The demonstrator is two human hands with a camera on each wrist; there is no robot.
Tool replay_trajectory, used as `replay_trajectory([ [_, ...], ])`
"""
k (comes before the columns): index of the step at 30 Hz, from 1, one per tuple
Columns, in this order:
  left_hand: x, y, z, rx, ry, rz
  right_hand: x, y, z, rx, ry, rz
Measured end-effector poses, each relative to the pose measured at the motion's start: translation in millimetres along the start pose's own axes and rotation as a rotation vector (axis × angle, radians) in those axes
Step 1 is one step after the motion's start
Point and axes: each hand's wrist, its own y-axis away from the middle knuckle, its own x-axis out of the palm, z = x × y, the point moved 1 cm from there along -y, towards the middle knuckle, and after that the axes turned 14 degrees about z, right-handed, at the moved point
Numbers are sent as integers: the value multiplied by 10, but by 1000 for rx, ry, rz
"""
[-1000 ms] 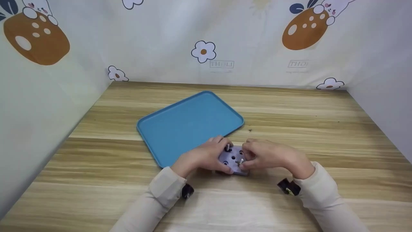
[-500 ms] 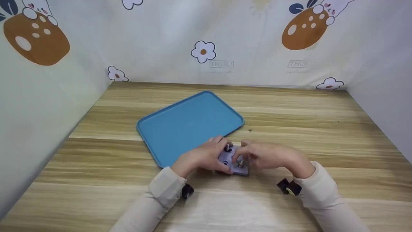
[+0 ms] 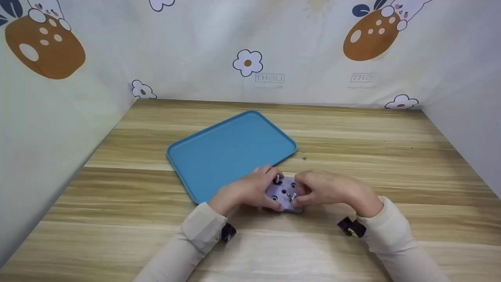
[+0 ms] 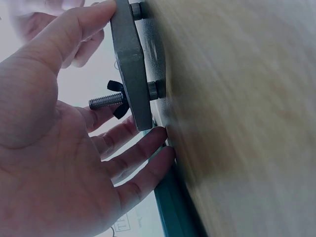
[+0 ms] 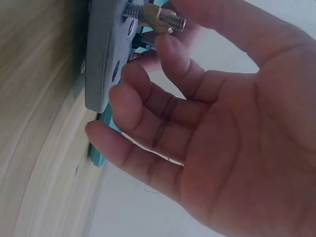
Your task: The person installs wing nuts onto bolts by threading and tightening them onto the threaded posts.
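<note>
A grey metal plate (image 3: 287, 205) with several holes stands raised on bolt heads above the wooden table. My left hand (image 3: 254, 190) grips its left side, the thumb on the near edge and the fingers around the far side. Near the far left corner, a black wing nut (image 4: 118, 99) sits on an upright threaded bolt (image 4: 101, 101). A brass-coloured wing nut (image 5: 152, 16) is on another bolt at the plate's right part. My right hand (image 3: 328, 188) pinches this nut between thumb and index finger, its other fingers loosely bent.
Behind and left of the plate lies a blue tray (image 3: 231, 152), its near right edge close to my left hand. The wooden table (image 3: 391, 164) meets patterned fabric walls (image 3: 195, 51) at the back and sides. A tiny dark speck (image 3: 304, 158) lies beyond the plate.
My right index finger reached left across the brass wing nut half a second ago and is now back on its right side. My left hand and the plate have stayed put.
</note>
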Motion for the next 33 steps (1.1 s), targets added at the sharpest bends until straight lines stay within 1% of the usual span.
replay_trajectory([
  [1,0,-2,1,0,0,1,-2,0,-2,-14,-15,2],
  [4,-1,-5,6,0,4,4,-10,7,4,-91,-20,6],
  [6,-6,-2,4,5,1,1,-12,15,14,-138,2,11],
  [8,-7,3,3,7,4,0,-10,21,21,-166,39,20],
  [11,-7,8,1,7,10,-3,-6,22,34,-152,67,34],
  [15,-10,10,-7,-5,24,6,2,15,40,-87,33,44],
  [19,-10,4,-7,-17,23,11,12,4,26,-44,21,12],
  [23,-7,4,-8,-21,29,6,18,-10,8,-10,42,-24],
  [26,-5,4,-8,-15,34,0,16,-18,-4,13,45,-24],
  [30,-4,1,-2,-12,33,0,1,-12,-8,3,20,-11],
  [33,-6,1,-1,-17,36,4,-12,-2,0,-54,-7,-5],
])
